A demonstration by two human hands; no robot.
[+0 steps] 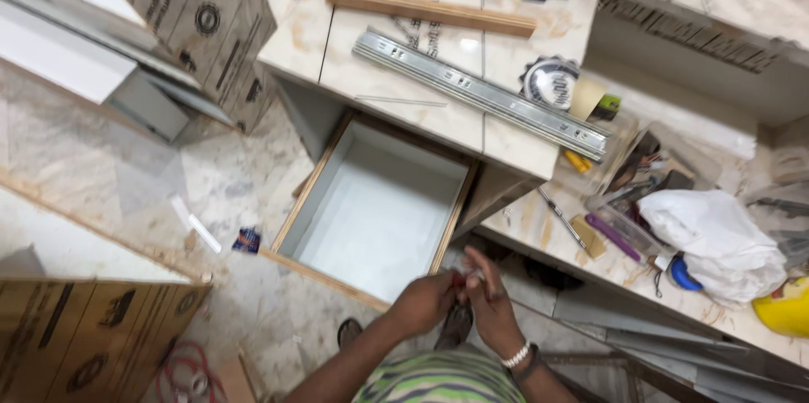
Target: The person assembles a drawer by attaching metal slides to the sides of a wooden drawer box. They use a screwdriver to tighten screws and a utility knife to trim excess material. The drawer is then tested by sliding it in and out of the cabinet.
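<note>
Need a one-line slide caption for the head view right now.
Both hands, left hand and right hand, meet on a small red item beside an open drawer, metal slide rail above.

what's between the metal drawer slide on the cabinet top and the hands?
In the head view, the open drawer box lies between the metal drawer slide and the left hand and right hand. Its pale inside looks bare.

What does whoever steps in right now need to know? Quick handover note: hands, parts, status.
Left hand and right hand are together over the near edge of the open drawer box, pinching a small red item, too small to identify. The metal drawer slide lies loose on the cabinet top, unmounted. The drawer box is empty inside. A screwdriver lies on the shelf to the right.
</note>
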